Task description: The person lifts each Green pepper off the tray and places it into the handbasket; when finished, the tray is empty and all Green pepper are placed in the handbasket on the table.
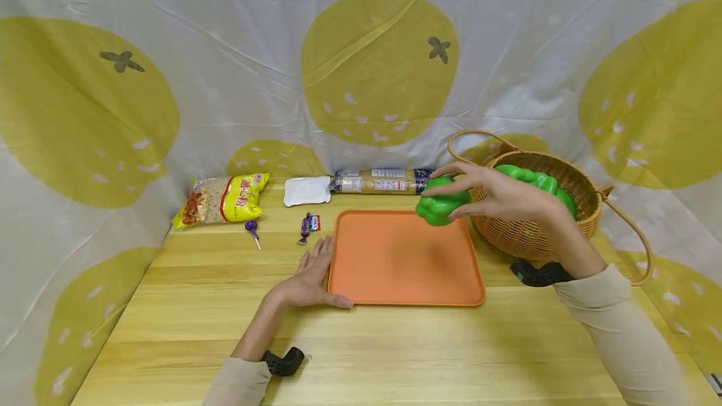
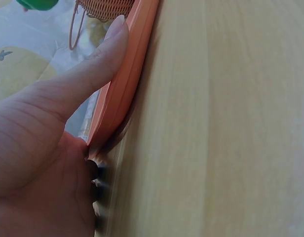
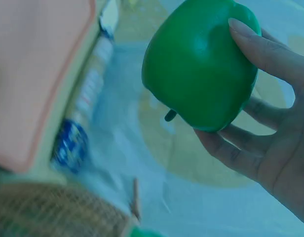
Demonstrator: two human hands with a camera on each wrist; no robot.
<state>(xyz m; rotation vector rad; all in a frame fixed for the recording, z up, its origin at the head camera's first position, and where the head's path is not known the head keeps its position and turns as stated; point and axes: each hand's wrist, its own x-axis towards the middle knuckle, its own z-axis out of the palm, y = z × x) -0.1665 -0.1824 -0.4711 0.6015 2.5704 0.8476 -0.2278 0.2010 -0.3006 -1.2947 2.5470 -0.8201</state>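
My right hand (image 1: 499, 194) holds a shiny green bell pepper (image 1: 433, 210) above the back right of an orange tray (image 1: 389, 262). In the right wrist view, thumb and fingers grip the pepper (image 3: 199, 69) from one side, and its short dark stem points away from the palm. My left hand (image 1: 309, 284) rests at the tray's near left corner, its fingers stretched along the left side. In the left wrist view the straight thumb (image 2: 95, 66) lies against the tray's front rim (image 2: 134, 64).
A wicker basket (image 1: 502, 237) with more green peppers (image 1: 536, 180) stands right of the tray. Along the back lie a yellow food bag (image 1: 222, 199), a white packet (image 1: 307, 191) and a long noodle packet (image 1: 378, 182). A purple lollipop (image 1: 251, 227) and a purple-wrapped sweet (image 1: 305, 225) lie left.
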